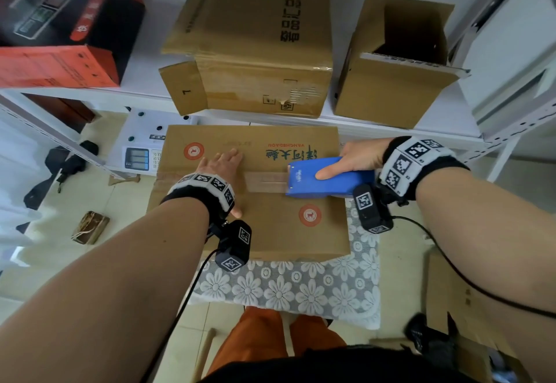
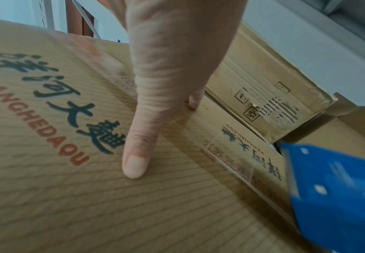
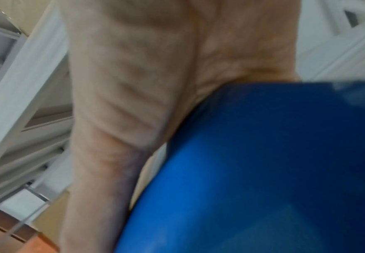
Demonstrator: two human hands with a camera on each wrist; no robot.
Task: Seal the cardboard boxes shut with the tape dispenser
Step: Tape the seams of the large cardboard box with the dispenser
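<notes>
We see left hand (image 1: 221, 163) flat, fingers straight, pressing cardboard box (image 1: 270, 232) top on desk (image 1: 285, 289). Right hand (image 1: 358, 158) grips blue tape dispenser (image 1: 325, 178) on box seam, right side, tape strip (image 1: 264, 181) laid behind it.

Front cardboard box (image 2: 47, 196), top flap: "YANGHEDAQU" in red beneath large dark Chinese characters. Flap (image 1: 183, 88) of shelf box (image 1: 255, 51): numeral "1". Other print too blurred.

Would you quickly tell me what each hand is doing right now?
Left hand: open, fingers flat on the cardboard box.
Right hand: grips the blue tape dispenser on the box seam.
</notes>
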